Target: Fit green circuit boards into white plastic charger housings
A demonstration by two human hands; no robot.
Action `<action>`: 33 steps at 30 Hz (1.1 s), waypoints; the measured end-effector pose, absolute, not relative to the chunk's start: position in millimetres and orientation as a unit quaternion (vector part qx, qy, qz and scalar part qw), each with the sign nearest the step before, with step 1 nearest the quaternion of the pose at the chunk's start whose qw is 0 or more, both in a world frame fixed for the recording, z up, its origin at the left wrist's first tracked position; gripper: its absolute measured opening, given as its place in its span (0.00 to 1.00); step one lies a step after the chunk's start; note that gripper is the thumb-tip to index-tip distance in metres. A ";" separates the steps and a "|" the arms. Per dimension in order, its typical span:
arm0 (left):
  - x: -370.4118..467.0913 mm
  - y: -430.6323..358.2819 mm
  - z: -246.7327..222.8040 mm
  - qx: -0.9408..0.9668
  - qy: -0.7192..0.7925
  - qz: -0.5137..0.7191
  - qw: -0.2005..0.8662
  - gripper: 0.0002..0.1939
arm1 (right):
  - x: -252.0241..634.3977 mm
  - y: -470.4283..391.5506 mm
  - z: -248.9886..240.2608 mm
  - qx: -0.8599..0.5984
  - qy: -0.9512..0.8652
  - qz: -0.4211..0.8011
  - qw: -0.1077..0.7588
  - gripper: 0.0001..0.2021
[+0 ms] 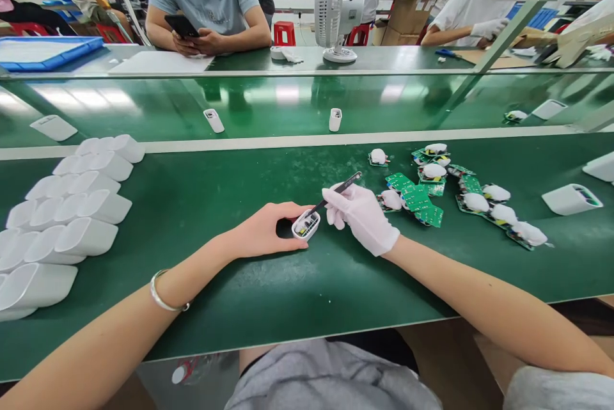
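Observation:
My bare left hand grips a white plastic charger housing between thumb and fingers, its open end facing up. Electronic parts show inside the opening. In a white glove, my right hand pinches slim black tweezers like a pen. Their lower end reaches the housing's rim; whether the tips touch the parts inside, I cannot tell. Just right of the glove lie several green circuit boards with white blobs on them. Several white housings stand in rows to the left of my left arm.
A white housing lies at the right. On the conveyor belt beyond a pale rail, housings sit spaced apart. Across it, a person holds a phone near a white fan. Another person in gloves works at far right.

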State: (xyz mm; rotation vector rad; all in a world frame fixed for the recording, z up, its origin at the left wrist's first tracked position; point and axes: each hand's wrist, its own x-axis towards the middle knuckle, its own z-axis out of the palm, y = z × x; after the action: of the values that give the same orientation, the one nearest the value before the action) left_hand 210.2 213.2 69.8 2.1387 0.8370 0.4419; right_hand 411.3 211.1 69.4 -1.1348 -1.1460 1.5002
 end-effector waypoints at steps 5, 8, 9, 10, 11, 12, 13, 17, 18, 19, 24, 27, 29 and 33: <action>211.1 214.0 70.2 0.843 0.329 0.175 0.388 0.24 | 415.2 209.3 80.0 -0.452 -0.481 0.563 0.497 0.20; 211.6 214.2 70.6 0.844 0.330 0.175 0.386 0.25 | 409.8 203.9 81.7 -0.426 -0.493 0.581 0.487 0.19; 211.6 214.2 70.6 0.844 0.329 0.175 0.385 0.24 | 407.9 202.6 80.9 -0.423 -0.497 0.585 0.481 0.19; 211.7 214.3 70.7 0.845 0.327 0.176 0.385 0.24 | 406.3 201.9 79.6 -0.426 -0.500 0.587 0.474 0.18; 211.7 214.4 70.8 0.845 0.325 0.177 0.386 0.23 | 405.2 201.7 78.3 -0.431 -0.503 0.586 0.467 0.18; 211.7 214.5 70.8 0.845 0.324 0.178 0.386 0.22 | 404.9 202.1 77.1 -0.440 -0.505 0.583 0.460 0.18; 211.6 214.6 70.9 0.845 0.323 0.178 0.387 0.22 | 405.1 202.8 76.3 -0.450 -0.507 0.581 0.452 0.18; 211.6 214.3 70.9 0.843 0.323 0.180 0.392 0.25 | 407.9 205.4 77.4 -0.471 -0.504 0.575 0.441 0.18; 211.6 214.0 70.9 0.842 0.323 0.180 0.393 0.25 | 408.2 205.6 78.0 -0.471 -0.501 0.575 0.443 0.18; 211.6 213.7 70.8 0.842 0.323 0.180 0.394 0.25 | 408.1 205.7 78.3 -0.468 -0.500 0.576 0.447 0.18; 211.6 213.7 70.2 0.842 0.328 0.175 0.392 0.26 | 408.2 209.2 77.1 -0.442 -0.497 0.586 0.463 0.18; 211.6 214.4 70.5 0.843 0.323 0.177 0.392 0.25 | 411.5 213.5 77.0 -0.421 -0.479 0.635 0.436 0.19; 211.7 214.7 71.0 0.844 0.320 0.177 0.393 0.24 | 413.4 215.3 76.8 -0.411 -0.455 0.667 0.423 0.19; 212.0 214.5 71.2 0.843 0.326 0.176 0.389 0.24 | 414.1 215.6 73.8 -0.393 -0.459 0.678 0.419 0.16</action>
State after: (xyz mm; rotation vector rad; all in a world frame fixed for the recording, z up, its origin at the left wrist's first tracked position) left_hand 212.0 214.5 71.2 2.1438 0.8296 0.4463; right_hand 414.1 215.6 73.8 -0.9867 -1.1519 1.6996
